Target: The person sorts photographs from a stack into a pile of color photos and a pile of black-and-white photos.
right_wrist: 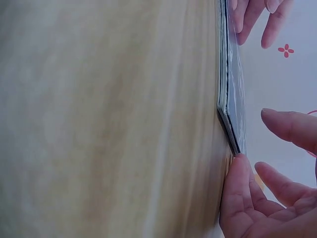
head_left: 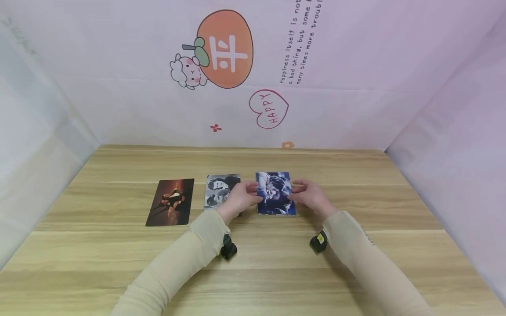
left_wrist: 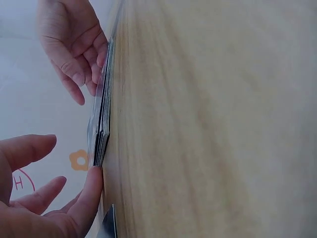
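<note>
A stack of picture cards (head_left: pixel 275 193), its top one a blue-toned print with a glossy surface, lies flat on the wooden table. At its left edge, my left hand (head_left: pixel 239 199) touches the side with a fingertip, fingers loosely extended. Across from it my right hand (head_left: pixel 312 196) touches the right edge in the same way. Both wrist views show the stack side-on as several thin layers (left_wrist: pixel 103 111) (right_wrist: pixel 223 74), with the other fingers held off it. Partly under my left forearm and hand lies a black-and-white picture card (head_left: pixel 215 188).
Farther left on the table (head_left: pixel 272 272) lies a dark orange-brown picture card (head_left: pixel 171 202), slightly slanted. A white printed cloth (head_left: pixel 138 109) rises behind the table's back edge, with similar cloth at both sides. Black wrist cameras (head_left: pixel 228 249) sit under both sleeves.
</note>
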A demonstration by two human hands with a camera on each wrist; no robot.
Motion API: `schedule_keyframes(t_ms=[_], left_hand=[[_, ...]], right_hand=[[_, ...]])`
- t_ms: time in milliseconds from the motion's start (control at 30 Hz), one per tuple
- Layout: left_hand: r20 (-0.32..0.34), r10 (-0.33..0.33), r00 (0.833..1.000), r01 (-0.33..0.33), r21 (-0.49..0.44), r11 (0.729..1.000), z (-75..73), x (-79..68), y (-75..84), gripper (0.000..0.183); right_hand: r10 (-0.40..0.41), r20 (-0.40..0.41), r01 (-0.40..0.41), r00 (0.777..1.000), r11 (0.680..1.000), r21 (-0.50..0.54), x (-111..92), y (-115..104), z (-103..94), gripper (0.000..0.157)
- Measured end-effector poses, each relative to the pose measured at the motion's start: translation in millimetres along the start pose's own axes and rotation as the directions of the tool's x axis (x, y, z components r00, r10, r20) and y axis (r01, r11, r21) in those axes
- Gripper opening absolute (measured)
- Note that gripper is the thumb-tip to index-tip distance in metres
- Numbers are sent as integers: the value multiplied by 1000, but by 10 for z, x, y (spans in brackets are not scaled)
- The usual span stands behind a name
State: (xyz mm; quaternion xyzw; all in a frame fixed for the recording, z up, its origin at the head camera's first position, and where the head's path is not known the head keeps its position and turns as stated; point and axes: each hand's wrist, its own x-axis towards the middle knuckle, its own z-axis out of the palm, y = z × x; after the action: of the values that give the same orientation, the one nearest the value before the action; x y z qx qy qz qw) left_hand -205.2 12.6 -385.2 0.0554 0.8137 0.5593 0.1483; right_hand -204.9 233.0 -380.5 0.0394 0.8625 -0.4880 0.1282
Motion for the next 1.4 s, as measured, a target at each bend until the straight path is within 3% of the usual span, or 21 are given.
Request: schedule_keyframes(t_ms=[333,733,1067,1400], left_hand=[[1,-10,1000,10,4,1000,6,10,3,51],[-2,-16,1000,16,-8,1000,-8,17,18,51],[-47,59,997,-60,-32,998,-35,-33,13,51],[-64,61,996,-65,-68,996,-78,-24,-39,46]], right_hand=[[32,0,-32,999,998,50,25,-17,6,60],[5,-33,-1,999,993,120,23,-33,1,58],[28,-56,-20,998,988,150,1,-36,33,52],[38,-64,-25,997,979,202,-38,-64,90,50]])
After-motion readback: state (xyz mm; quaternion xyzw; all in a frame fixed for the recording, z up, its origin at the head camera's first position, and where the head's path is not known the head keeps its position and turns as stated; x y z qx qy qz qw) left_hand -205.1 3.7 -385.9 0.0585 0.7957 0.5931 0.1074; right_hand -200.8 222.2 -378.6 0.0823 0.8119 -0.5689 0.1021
